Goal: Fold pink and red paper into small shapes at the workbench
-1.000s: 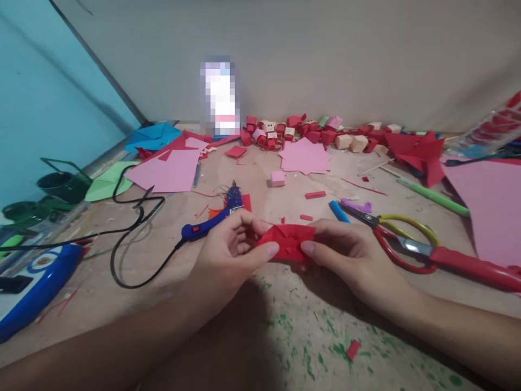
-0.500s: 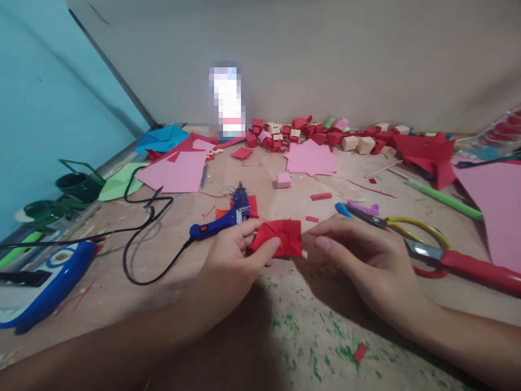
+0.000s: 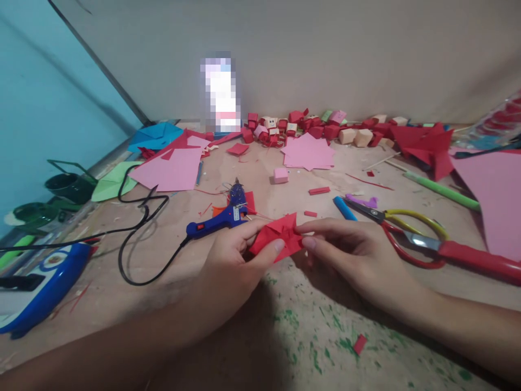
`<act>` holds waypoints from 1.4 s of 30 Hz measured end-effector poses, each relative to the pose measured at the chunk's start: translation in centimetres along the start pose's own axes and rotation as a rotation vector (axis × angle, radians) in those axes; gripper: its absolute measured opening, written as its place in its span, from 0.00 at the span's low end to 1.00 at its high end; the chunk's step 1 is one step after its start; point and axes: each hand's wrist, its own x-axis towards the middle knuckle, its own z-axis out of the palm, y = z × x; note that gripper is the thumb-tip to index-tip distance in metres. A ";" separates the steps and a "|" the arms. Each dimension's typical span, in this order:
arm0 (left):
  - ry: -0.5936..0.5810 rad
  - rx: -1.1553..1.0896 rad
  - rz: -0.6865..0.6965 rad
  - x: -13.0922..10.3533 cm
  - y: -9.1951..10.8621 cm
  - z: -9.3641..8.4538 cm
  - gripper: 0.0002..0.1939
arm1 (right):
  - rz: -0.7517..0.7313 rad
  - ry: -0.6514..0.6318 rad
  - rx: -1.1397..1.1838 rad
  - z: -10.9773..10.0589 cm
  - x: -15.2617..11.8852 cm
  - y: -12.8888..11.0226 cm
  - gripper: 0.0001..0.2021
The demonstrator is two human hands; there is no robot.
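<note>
A folded red paper piece (image 3: 280,232) is held up over the middle of the table. My left hand (image 3: 240,260) grips its left side, the thumb pressed on the front face. My right hand (image 3: 350,247) pinches the paper's right edge between thumb and forefinger. Just behind the left hand lies a blue glue gun (image 3: 217,221) with a black cord. Small red paper strips (image 3: 319,190) and a pink paper cube (image 3: 280,175) rest beyond the paper.
Scissors with red and yellow handles (image 3: 407,239) and a blue pen-like item (image 3: 344,208) lie right. Pink sheets (image 3: 308,152) and many small paper cubes line the back. A bright phone (image 3: 223,95) stands against the wall. Green cups (image 3: 67,187) sit left.
The right hand has moved left and taken hold of the red paper's right edge. The paper has tilted, its right corner higher. The whole view has shifted slightly.
</note>
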 end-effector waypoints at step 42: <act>-0.093 -0.345 -0.019 1.1 -0.3 -0.4 0.09 | 0.113 0.104 0.237 -0.1 0.5 0.6 0.13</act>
